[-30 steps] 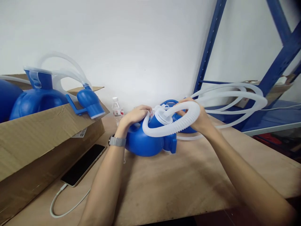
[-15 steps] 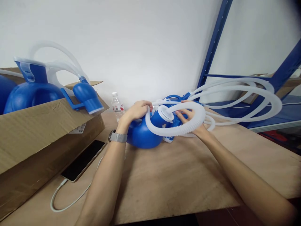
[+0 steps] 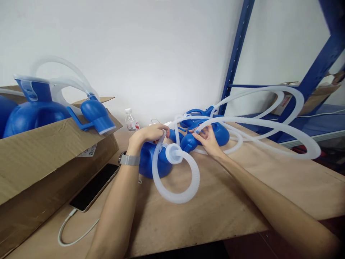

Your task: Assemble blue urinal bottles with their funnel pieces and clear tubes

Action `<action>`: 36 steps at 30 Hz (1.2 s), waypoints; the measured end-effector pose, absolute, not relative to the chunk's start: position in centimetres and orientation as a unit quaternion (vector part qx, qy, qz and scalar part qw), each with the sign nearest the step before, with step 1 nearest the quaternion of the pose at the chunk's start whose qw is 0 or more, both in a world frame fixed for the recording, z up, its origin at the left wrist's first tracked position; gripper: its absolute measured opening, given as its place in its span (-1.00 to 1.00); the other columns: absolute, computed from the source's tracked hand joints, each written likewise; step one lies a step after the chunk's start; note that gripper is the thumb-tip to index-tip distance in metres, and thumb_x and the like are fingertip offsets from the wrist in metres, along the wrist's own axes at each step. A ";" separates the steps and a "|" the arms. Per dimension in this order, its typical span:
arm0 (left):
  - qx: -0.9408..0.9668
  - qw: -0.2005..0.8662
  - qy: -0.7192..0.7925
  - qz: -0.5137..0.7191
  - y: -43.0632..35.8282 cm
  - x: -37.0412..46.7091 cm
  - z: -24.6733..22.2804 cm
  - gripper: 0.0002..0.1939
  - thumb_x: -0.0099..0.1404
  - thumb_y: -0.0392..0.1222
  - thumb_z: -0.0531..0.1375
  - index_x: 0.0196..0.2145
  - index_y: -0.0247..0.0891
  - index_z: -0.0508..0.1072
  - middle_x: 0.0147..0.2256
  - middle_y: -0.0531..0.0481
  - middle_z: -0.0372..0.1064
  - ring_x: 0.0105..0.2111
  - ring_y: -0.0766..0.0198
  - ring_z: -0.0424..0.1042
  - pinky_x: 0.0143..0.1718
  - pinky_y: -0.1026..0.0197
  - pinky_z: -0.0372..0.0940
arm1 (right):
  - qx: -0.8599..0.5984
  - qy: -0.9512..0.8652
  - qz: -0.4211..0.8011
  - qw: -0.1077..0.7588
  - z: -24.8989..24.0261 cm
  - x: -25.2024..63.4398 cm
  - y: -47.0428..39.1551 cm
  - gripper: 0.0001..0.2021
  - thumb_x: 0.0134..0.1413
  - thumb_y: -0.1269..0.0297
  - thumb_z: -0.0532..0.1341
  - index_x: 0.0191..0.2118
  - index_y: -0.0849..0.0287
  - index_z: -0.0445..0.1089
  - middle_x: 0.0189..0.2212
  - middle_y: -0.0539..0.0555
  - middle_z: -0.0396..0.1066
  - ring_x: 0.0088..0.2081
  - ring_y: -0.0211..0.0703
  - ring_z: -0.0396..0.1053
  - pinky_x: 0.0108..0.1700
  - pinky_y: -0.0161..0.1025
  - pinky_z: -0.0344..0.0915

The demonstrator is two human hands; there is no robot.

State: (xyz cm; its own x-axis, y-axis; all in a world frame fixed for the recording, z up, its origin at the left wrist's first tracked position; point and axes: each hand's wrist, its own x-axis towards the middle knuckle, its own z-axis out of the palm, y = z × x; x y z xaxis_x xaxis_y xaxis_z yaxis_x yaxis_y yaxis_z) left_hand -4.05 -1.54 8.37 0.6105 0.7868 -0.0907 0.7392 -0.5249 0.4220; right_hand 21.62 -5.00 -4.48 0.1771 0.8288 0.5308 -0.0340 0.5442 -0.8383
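A blue bottle [image 3: 153,162] with a translucent white cap [image 3: 173,153] lies on the wooden table, and a corrugated white hose [image 3: 176,197] loops from it. My left hand [image 3: 155,132] is above this bottle, fingers closed around the hose's upper end. To the right, my right hand [image 3: 206,138] grips the hose end of a small blue funnel piece [image 3: 189,142], fingers pinched near its neck. Just behind that hand rests another blue bottle [image 3: 221,133], partly covered by hoses.
At the left, a cardboard box [image 3: 54,144] holds blue bottles with hoses. Beside it lie a phone [image 3: 94,187] and a white cable [image 3: 63,242]. A clear bottle [image 3: 131,122] stands behind. Long hoses [image 3: 304,144] stretch right toward a blue shelf frame [image 3: 235,54].
The white cap and its hose loop have swung down and left. My right hand has moved slightly left and now holds the small blue piece in clearer view. The long hoses on the right have shifted.
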 end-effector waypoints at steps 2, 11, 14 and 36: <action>0.877 0.184 0.442 0.050 -1.7 -3.3 8.4 -0.57 0.03 -0.36 0.07 -0.19 -0.18 0.61 -0.36 -0.07 0.50 -0.30 0.05 0.50 -0.27 0.12 0.36 | -0.362 -0.548 0.355 0.665 -4.3 20.9 -5.5 -0.48 0.03 -0.08 0.45 0.02 -0.04 0.30 -0.06 0.06 0.55 0.14 0.07 0.51 0.33 0.18 0.31; 0.947 0.143 0.244 0.154 -3.7 0.7 8.4 -0.64 0.39 -0.27 0.14 0.07 -0.25 0.59 0.07 -0.14 0.50 -0.02 0.14 0.50 0.11 0.14 0.34 | -0.324 -0.596 0.472 0.563 -2.6 20.5 -7.5 -0.32 0.10 -0.02 0.42 0.32 -0.03 0.36 0.15 0.08 0.54 0.30 0.11 0.37 0.39 0.11 0.22; 0.956 0.196 0.189 0.109 -2.9 1.3 7.5 -0.75 0.41 -0.19 0.21 -0.04 -0.27 0.62 -0.14 -0.08 0.60 -0.21 0.19 0.52 -0.08 0.17 0.36 | -0.330 -0.581 0.506 0.546 -2.5 20.4 -7.9 -0.27 0.10 0.05 0.40 0.38 -0.07 0.28 0.21 0.05 0.49 0.25 0.08 0.43 0.36 0.06 0.27; 0.914 0.040 0.340 0.216 -2.5 2.7 5.8 -0.76 0.41 -0.15 0.20 -0.27 -0.26 0.66 -0.36 -0.12 0.56 -0.40 0.19 0.36 -0.28 0.17 0.18 | -0.443 -0.620 0.271 0.588 -3.8 18.8 -6.7 -0.49 0.01 -0.05 0.39 0.02 0.09 0.37 -0.01 0.15 0.55 0.01 0.11 0.52 0.09 0.06 0.46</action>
